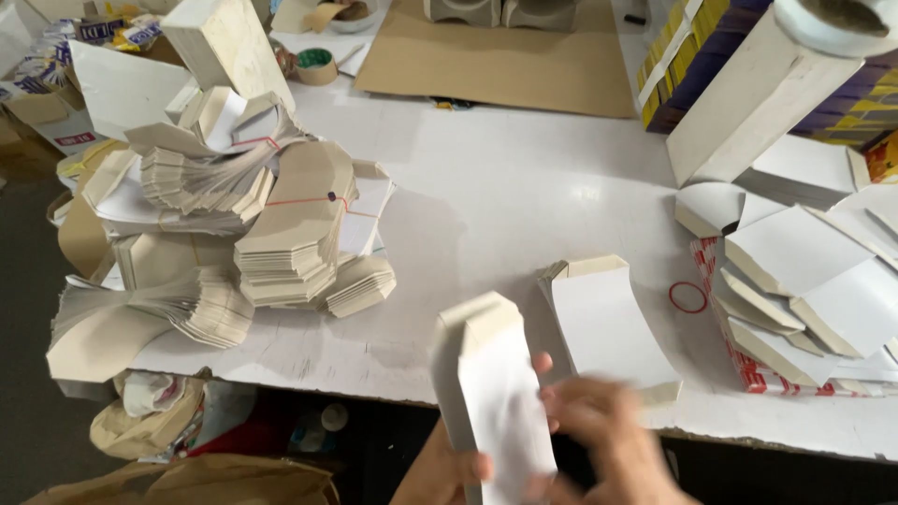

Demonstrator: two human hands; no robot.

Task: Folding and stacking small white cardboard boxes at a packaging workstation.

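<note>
Both hands working at near edge of table (pixel 524 187). Left hand (pixel 447 472) is gripping bottom of a flat white carton blank (pixel 491 393), standing upright and overhanging the edge. Right hand (pixel 608 435) is blurred, fingers pressing on blank's face, grip cannot tell. Just behind: curved blank stack (pixel 608 323), red rubber band (pixel 687 297) beside it. Far left: banded bundles (pixel 271 220) are piling up.

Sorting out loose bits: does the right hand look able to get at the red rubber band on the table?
Probably yes: the red rubber band lies alone on bare table, but the right hand is on the white carton blank.
</note>
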